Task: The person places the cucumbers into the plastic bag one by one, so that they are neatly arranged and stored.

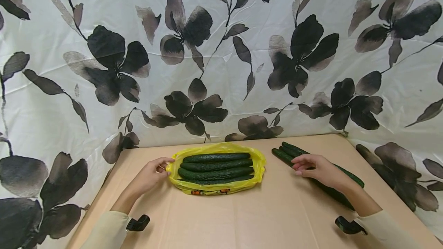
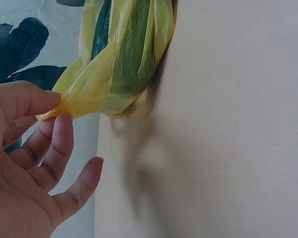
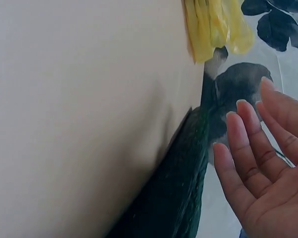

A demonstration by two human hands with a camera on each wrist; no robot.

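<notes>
A yellow plastic bag (image 1: pixel 259 156) lies on the table with its mouth spread wide, several dark green cucumbers (image 1: pixel 216 173) side by side in it. At the bag's left end my left hand (image 1: pixel 152 174) pinches the rim; in the left wrist view, thumb and fingers hold the gathered yellow edge (image 2: pixel 84 96). To the right of the bag, more cucumbers (image 1: pixel 347 174) lie slanted on the table, partly covered by my right hand (image 1: pixel 320 170). That hand hovers over them holding nothing, its fingers loosely bent and apart from the cucumbers (image 3: pixel 176 178) in the right wrist view.
The light tan table (image 1: pixel 221 218) carries the bag and the loose cucumbers. Behind it and along both sides hangs a white cloth (image 1: pixel 242 80) with dark flowers. A black wrist camera (image 1: pixel 138 223) sits at the left sleeve and another camera (image 1: pixel 349 226) at the right.
</notes>
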